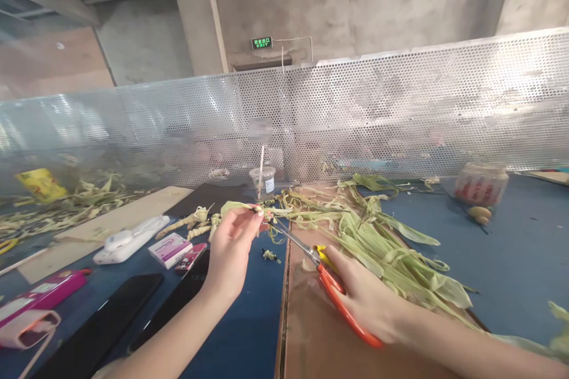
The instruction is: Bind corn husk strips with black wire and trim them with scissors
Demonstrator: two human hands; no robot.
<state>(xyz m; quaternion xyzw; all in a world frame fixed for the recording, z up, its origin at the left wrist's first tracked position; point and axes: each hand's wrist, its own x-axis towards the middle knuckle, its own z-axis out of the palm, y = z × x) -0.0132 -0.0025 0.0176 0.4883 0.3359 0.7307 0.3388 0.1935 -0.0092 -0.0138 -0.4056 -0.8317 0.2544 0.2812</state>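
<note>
My left hand is raised over the seam of the table, thumb and fingers pinched on a corn husk strip, its leafy end sticking out to the left. What lies between the fingertips is small and partly hidden. In my right hand is a pair of scissors with orange handles and a bit of yellow. The blades point up and left, their tips close below the left fingertips. Beside the right hand spreads a heap of pale green corn husks. Short twisted husk pieces lie behind the left wrist.
A perforated metal screen closes off the back. Before it stand a clear plastic cup and a jar. On the left lie a dark phone, a white device, a small box and a magenta package.
</note>
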